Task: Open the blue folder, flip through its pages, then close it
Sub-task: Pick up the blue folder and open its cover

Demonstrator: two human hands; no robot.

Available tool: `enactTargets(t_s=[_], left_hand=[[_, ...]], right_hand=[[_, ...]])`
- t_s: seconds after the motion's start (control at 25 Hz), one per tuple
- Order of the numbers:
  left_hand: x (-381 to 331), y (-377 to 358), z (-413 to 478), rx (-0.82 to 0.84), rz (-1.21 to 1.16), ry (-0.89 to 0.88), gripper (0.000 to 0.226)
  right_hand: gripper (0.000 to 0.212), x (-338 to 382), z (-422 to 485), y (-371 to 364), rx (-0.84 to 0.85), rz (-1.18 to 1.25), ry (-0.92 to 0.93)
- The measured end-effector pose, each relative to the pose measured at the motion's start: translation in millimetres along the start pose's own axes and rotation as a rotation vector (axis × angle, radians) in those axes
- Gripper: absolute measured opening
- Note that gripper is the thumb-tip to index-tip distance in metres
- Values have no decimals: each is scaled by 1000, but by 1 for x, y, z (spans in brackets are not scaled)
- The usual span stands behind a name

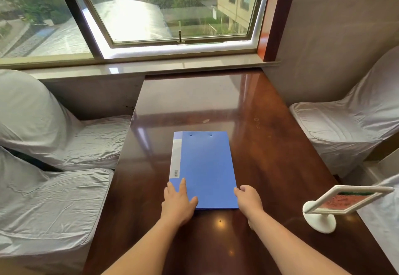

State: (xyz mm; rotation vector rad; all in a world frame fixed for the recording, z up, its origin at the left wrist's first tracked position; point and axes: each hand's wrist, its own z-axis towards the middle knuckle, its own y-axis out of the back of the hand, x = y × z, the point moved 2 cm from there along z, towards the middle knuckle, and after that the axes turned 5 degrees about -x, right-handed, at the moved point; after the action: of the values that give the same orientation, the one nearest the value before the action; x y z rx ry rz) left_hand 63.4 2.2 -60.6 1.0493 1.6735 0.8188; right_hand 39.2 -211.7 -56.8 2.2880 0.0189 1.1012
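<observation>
A blue folder (204,169) lies closed and flat on the glossy dark wooden table (269,145), its spine with a white label strip on the left. My left hand (179,199) rests flat on the folder's near left corner, fingers spread. My right hand (248,199) touches the folder's near right edge with curled fingers; whether it grips the cover edge is unclear.
A white table sign on a round base (319,220) stands at the near right. Chairs in grey-white covers flank the table on the left (54,145) and on the right (349,127). A window sill (140,68) runs behind the table's far edge.
</observation>
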Motion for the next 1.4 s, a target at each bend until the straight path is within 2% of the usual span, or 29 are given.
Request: enactTargets(t_s=[0.24,0.48,0.56,0.64,0.72,0.8,0.92,1.08,1.4], left_hand=[[-1,-4,19,-116,-12,169,83],[6,-6,23,-128,-92,267,101],[5,-7,24,-121,-158,274,104],[3,-5,23,-114,-187,263,104],[-1,-1,19,-120,-205,243,102],[-6,3,11,-148,-247,177,99],[-9,12,-8,-173,-308,-88,97],[-2,33,-30,-124,-113,-435,97],[15,43,-63,-224,283,-534,83]], right_hand=[[45,-1,12,-3,21,46,-60],[30,-8,17,-5,94,45,-31],[12,-5,14,-4,173,207,-49],[14,-1,13,1,282,377,-97],[18,1,10,6,331,441,-127],[21,2,7,11,307,466,-108],[23,2,-1,15,263,542,-84],[26,-3,-16,26,288,630,-85],[26,-9,-53,27,405,657,-74]])
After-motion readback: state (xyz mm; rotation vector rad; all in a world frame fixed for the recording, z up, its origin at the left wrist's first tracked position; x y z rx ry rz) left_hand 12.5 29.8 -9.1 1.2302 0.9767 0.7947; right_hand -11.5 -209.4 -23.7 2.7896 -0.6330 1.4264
